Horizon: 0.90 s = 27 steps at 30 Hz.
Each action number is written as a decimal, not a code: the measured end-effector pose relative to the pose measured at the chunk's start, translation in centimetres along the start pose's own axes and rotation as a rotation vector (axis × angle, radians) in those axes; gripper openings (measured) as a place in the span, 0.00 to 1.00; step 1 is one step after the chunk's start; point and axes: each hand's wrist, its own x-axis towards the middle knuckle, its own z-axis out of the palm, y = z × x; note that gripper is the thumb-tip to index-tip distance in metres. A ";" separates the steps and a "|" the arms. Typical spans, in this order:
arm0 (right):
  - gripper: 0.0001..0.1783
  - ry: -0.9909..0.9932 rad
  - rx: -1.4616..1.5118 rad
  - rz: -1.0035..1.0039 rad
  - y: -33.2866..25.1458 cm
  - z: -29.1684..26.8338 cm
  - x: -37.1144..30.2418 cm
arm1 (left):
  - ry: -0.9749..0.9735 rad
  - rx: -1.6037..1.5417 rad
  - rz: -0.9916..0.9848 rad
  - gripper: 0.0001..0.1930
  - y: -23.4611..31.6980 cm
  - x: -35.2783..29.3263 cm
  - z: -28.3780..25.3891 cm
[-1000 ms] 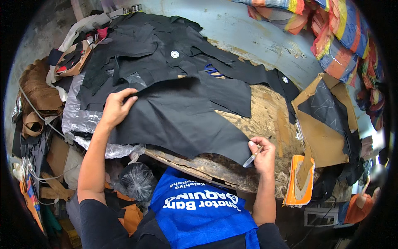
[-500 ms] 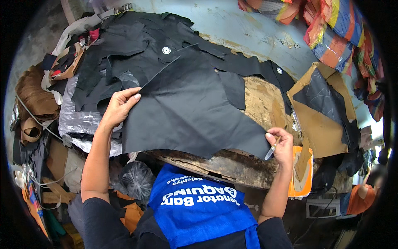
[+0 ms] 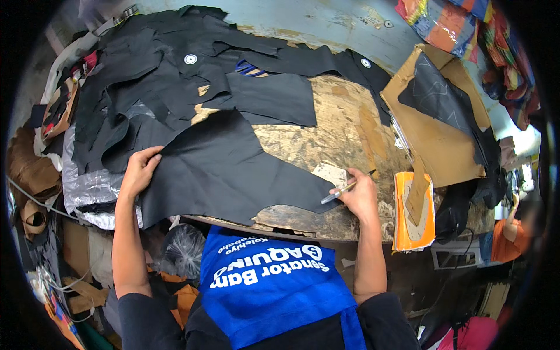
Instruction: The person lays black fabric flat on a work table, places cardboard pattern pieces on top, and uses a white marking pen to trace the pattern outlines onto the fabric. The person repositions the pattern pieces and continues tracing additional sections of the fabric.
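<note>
"What are we gripping with our left hand [image 3: 142, 170]?"
"We are pinching the left edge of the black sheet [image 3: 210, 172] between thumb and fingers."
"And with our right hand [image 3: 360, 197]?"
"We are holding a pen [image 3: 337, 193] slantwise, its clear end lying over the sheet's right end; whether our fingers are touching the sheet there, we are not able to tell."
"Where is the sheet lying?"
"Along the near side of the wooden table [image 3: 344, 140]."

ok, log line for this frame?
left hand: pinching black sheet at upper-left edge | right hand: holding pen over sheet's right end | worktable: pale flat piece beside right hand
</note>
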 end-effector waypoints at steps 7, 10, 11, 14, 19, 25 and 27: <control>0.10 0.011 0.380 0.026 1.9 0.7 0.9 | 0.025 -0.118 -0.104 0.14 -0.9 -1.0 0.7; 0.07 0.340 0.726 -0.136 3.1 -0.2 1.9 | -0.039 -0.219 -0.132 0.15 -0.5 -1.7 1.9; 0.07 0.432 0.872 -0.123 3.3 -0.8 2.2 | -0.052 -0.237 -0.118 0.14 -0.3 -1.8 2.3; 0.08 0.394 0.986 -0.216 3.1 -2.3 2.2 | 0.028 -0.109 -0.039 0.14 1.1 -1.4 2.2; 0.15 -0.248 1.049 -0.134 -0.1 0.3 0.9 | 0.472 0.468 0.247 0.14 5.3 -1.2 2.3; 0.14 -0.015 0.688 -0.127 -1.4 2.8 -0.7 | -0.042 0.063 0.504 0.15 12.3 -7.7 13.1; 0.11 0.017 0.563 -0.221 -0.9 2.9 -1.5 | -0.271 0.136 0.635 0.22 13.9 -9.2 17.3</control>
